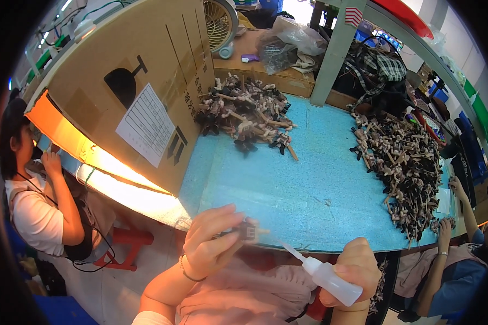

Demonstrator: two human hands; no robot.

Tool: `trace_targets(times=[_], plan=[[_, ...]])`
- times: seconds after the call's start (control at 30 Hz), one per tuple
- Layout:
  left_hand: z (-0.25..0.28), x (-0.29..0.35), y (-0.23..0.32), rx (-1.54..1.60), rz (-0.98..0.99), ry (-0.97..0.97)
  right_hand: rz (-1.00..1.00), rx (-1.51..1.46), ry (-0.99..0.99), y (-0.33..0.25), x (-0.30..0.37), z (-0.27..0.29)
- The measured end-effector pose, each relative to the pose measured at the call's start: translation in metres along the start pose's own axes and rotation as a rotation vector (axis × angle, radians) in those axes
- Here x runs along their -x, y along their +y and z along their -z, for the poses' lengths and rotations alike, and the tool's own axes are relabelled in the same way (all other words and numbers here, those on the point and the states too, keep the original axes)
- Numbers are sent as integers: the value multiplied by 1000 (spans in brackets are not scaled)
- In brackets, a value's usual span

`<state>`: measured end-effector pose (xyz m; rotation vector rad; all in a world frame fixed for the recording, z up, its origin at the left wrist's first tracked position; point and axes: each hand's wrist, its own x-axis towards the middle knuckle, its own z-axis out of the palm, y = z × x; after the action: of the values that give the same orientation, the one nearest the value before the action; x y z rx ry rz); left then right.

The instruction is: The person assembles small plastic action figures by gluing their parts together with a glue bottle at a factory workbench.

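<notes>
Near the table's front edge my left hand [214, 238] is closed around a small figurine [249, 231], which is blurred; a short light stick juts from its right side. My right hand [355, 271] grips a white squeeze bottle [331, 281], tilted so that its thin nozzle [293, 251] points up and left toward the figurine. A gap shows between the nozzle tip and the figurine. Ahead lies a pile of similar figurines [249, 111] with light sticks, beside the cardboard. The bottle's lower part is partly covered by my fingers.
A tall cardboard panel [146, 65] with a paper sheet [146, 125] walls off the left of the blue tabletop [309, 179]. A larger figurine heap [404, 168] spreads on the right. A grey post [333, 54] rises at the back. People sit at left [43, 200] and right [444, 276].
</notes>
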<state>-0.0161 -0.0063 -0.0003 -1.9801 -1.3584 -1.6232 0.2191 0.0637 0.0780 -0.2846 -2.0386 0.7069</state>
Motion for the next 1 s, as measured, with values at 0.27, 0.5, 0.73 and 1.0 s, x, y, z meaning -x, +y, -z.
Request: trace_targets(times=[0.27,0.5,0.73,1.0], plan=[[-1,3,-1,6,19,-5,-23,105,86,6,6,-10],[0,2,-1,1,41,2,-22,73,117,8,5,-13],[0,2,1,23,56,4,-43,72,154,7,13,-12],[2,9,0,137,127,-31,-31,43,280,9,15,-19]])
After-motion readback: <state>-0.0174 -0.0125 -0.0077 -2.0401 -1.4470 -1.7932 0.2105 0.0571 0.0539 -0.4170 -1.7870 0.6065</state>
